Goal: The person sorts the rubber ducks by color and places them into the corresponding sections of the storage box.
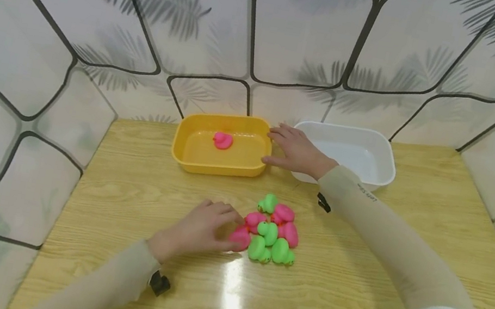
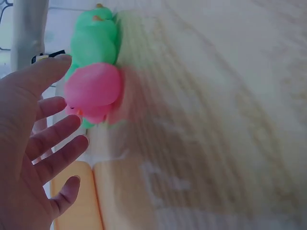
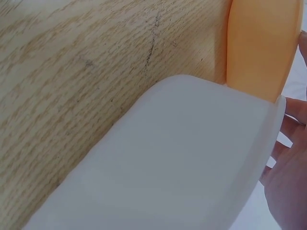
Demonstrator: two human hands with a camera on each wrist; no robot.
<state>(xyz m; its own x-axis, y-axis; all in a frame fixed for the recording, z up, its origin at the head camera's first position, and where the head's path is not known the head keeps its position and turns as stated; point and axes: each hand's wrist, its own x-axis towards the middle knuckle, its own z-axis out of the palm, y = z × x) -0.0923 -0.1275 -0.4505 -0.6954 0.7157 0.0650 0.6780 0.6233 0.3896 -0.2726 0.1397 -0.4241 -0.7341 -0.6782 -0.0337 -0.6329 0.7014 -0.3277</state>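
Observation:
My left hand (image 1: 202,228) reaches to the leftmost pink rubber duck (image 1: 240,239) of a cluster on the table. In the left wrist view its fingers are spread and loosely bent beside the pink duck (image 2: 93,86), with no grip on it. Green rubber ducks (image 1: 268,233) and more pink ducks (image 1: 288,233) sit close together there. My right hand (image 1: 299,152) lies between two tubs, its fingertips at the right rim of the yellow tub (image 1: 219,171). Inside that tub sits one pink duck (image 1: 223,141). The white tub (image 1: 377,163) stands partly behind my right wrist.
The wooden table (image 1: 326,301) ends at a patterned backdrop (image 1: 308,38) behind the tubs, and its side panels rise at left and right. In the right wrist view the white tub (image 3: 192,143) and the orange-yellow tub (image 3: 261,43) stand close together.

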